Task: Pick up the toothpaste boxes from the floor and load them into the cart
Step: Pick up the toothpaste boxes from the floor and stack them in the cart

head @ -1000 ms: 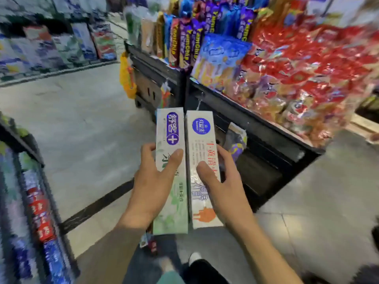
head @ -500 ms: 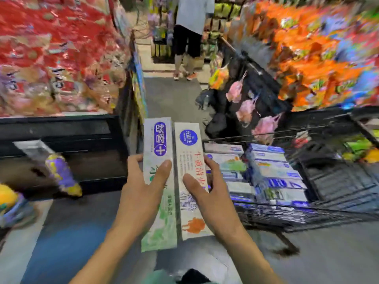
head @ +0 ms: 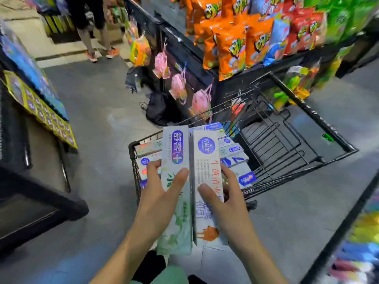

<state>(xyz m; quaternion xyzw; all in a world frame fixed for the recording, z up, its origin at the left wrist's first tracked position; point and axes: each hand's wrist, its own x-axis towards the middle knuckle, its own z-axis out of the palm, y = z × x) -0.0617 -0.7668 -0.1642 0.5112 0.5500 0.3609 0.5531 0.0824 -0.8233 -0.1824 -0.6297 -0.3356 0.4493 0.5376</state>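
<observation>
Fingers point(head: 178, 181) of each hand clasp one toothpaste box point(head: 176, 152), seemingly above the cart point(head: 297, 158).

Hidden, cut off and blurred parts

The two held toothpaste boxes point(head: 190, 181) cover part of the stacked boxes in the cart point(head: 287, 144). The standing person point(head: 90, 27) is cut at the top edge, only legs show. The snack bags point(head: 235, 44) are blurred and their print cannot be read.
</observation>
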